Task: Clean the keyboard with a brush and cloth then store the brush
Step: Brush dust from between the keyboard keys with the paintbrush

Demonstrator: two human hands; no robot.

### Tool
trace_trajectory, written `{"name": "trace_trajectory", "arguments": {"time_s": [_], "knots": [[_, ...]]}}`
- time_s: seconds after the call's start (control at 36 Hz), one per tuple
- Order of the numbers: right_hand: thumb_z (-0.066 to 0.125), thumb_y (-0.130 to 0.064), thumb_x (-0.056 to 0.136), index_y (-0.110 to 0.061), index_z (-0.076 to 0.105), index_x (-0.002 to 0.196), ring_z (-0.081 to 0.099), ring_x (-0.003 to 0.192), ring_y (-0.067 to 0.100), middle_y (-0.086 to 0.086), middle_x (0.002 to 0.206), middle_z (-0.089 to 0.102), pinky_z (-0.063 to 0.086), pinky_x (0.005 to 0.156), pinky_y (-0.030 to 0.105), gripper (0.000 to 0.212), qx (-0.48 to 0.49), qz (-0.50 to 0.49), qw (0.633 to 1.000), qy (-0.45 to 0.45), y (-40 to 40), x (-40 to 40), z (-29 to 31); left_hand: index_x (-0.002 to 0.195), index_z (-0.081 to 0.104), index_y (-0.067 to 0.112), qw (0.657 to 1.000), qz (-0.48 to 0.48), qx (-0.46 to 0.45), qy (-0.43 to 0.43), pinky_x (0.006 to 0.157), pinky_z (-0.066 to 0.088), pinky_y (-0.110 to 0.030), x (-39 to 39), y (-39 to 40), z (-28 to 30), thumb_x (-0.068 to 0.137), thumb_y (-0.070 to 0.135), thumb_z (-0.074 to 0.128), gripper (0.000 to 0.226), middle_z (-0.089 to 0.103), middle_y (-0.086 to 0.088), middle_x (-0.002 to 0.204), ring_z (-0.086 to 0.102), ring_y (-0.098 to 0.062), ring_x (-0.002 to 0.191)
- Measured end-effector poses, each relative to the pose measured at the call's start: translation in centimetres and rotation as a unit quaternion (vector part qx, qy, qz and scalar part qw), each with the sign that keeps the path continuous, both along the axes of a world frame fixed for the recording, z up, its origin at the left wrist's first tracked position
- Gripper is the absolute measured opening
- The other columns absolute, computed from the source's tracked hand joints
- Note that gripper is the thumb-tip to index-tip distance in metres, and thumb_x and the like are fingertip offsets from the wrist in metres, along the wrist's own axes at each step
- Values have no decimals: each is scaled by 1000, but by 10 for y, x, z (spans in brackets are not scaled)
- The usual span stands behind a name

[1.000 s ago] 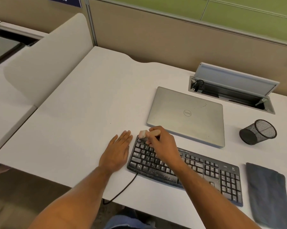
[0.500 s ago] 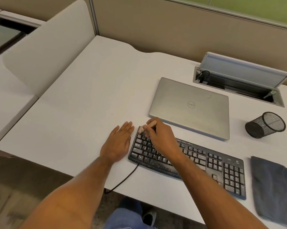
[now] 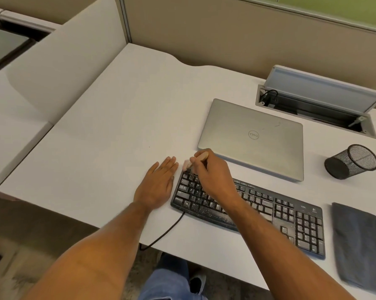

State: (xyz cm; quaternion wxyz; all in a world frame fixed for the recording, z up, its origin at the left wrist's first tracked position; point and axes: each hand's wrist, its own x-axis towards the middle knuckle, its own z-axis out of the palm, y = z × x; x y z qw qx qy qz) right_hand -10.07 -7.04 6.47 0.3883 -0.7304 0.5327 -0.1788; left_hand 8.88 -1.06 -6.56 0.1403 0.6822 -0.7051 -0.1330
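A dusty black keyboard (image 3: 286, 215) lies along the front of the white desk (image 3: 117, 137). My right hand (image 3: 213, 176) is closed around a small brush (image 3: 188, 164) with a pale wooden handle; its light bristles touch the keyboard's far left corner. Flat on the desk, fingers together, my left hand (image 3: 157, 185) rests right against the keyboard's left edge. A folded grey cloth (image 3: 360, 245) lies to the right of the keyboard. A black mesh pen cup (image 3: 351, 162) stands tilted behind the cloth.
A closed silver laptop (image 3: 254, 137) sits just behind the keyboard. Behind that, a cable tray (image 3: 312, 107) stands with its lid raised. The keyboard's black cable (image 3: 167, 230) runs off the front edge. A white divider panel (image 3: 63, 68) borders the desk's left side.
The brush has stayed at the keyboard's far left corner with small shifts of my right hand. My left hand has not moved. The camera has tilted slightly.
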Motion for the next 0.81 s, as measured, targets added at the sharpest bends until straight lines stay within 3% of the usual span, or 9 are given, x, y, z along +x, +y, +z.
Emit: {"name": "trace_trajectory", "arguments": {"time_s": [0.19,0.33,0.56,0.67,0.81], "knots": [[50,-47,106,-29,59,105,71,86,7,-11,90,73,59,86,38,21,32,3,999,12,-1,0,-4,159,32,18,1000,0,1,-4,127,15,-39,0,0,-1,102,35,12,63,23,4,167,15,-9,155],[51,-44,107,-29,57,107,66,82,5,-11,88,71,55,79,31,16,-1,-1,1000,12,-4,0,-3,159,32,18,1000,1,-1,-3,127,15,-39,1,-1,-2,103,34,14,62,25,3,167,16,-9,155],[46,-46,108,-29,57,105,68,84,4,-12,89,71,57,84,33,22,9,23,999,32,-4,4,-4,157,36,16,1000,0,-14,4,126,21,-42,0,1,0,104,32,17,59,29,1,165,21,-11,154],[46,-40,109,-29,60,108,60,86,2,-15,92,67,49,78,28,18,-6,64,997,49,-6,1,-1,157,37,16,1000,-6,-10,-6,125,23,-43,2,0,-3,103,31,19,59,29,1,166,21,-12,154],[38,-40,111,-26,60,105,62,83,10,-10,88,67,51,79,35,27,-16,135,984,113,-15,-4,10,158,35,17,1000,-3,-6,-2,126,18,-40,2,-1,-3,103,34,15,61,28,2,166,18,-10,155]]}}
